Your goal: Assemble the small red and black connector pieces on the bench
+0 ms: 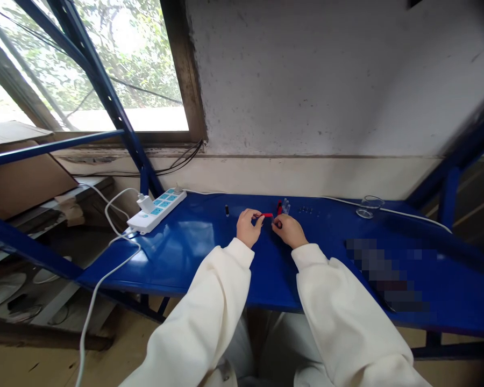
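Observation:
My left hand (249, 227) pinches a slim red tube (268, 215), held level just above the blue table. At the tube's right end, my right hand (289, 229) is closed in a pinch; a small clear or pale piece seems to show at its fingertips, too small to name. Behind the right hand stand a dark-topped red tube (279, 207) and several clear small tubes (286, 206). Left of my left hand, a small black tube with a clear lower end (227, 210) stands upright.
Several tiny clear pieces (305, 209) lie to the right of the clear tubes. A clear glass (365, 212) is farther right. At the left end of the table (177, 269) lies a white power strip (158, 209) with a plug and white cable. A blurred-out patch (383, 269) covers something at right.

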Demonstrator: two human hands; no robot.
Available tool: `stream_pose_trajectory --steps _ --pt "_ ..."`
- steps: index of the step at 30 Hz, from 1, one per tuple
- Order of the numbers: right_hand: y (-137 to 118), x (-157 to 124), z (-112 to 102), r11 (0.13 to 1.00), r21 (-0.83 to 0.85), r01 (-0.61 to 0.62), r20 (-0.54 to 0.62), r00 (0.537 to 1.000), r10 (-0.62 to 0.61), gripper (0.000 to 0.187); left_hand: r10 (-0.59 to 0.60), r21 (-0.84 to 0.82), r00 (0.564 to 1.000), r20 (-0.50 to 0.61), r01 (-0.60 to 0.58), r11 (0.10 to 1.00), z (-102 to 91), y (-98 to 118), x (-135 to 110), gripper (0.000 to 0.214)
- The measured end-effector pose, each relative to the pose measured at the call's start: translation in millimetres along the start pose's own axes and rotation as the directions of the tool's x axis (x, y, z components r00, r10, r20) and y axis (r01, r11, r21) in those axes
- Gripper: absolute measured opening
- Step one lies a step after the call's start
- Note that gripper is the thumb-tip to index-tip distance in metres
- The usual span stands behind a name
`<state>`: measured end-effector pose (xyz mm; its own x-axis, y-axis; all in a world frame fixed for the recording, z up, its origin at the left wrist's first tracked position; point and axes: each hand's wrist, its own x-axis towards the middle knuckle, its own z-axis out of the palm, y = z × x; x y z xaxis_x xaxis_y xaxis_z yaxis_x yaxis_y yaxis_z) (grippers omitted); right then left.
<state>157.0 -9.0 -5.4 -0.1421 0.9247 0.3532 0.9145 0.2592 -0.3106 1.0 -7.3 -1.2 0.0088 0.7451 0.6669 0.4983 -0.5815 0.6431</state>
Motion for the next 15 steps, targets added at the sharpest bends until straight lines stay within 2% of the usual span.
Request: stream_pose_trajectory --steps 8,12,15 --pt "-4.1 -0.8 -4.9 0.994 -0.103 0.028 0.026 0.999 -0.026 0.010 0.056 0.021 0.998 0.014 -0.056 0.998 -0.8 3.8 -1.6 0.014" --pt "-4.6 -0.5 -4.5 0.994 -0.101 0.031 0.020 0.999 -0.029 0.010 0.129 0.016 0.984 0.120 -0.132 0.991 -2.4 8.1 -3.4 0.027" --pt "-4.8 -0.9 -4.3 0.997 -0.079 0.005 -0.008 1.000 -0.005 0.010 0.140 0.036 0.969 0.203 -0.150 0.988 -2.1 7.7 -5.1 0.035"
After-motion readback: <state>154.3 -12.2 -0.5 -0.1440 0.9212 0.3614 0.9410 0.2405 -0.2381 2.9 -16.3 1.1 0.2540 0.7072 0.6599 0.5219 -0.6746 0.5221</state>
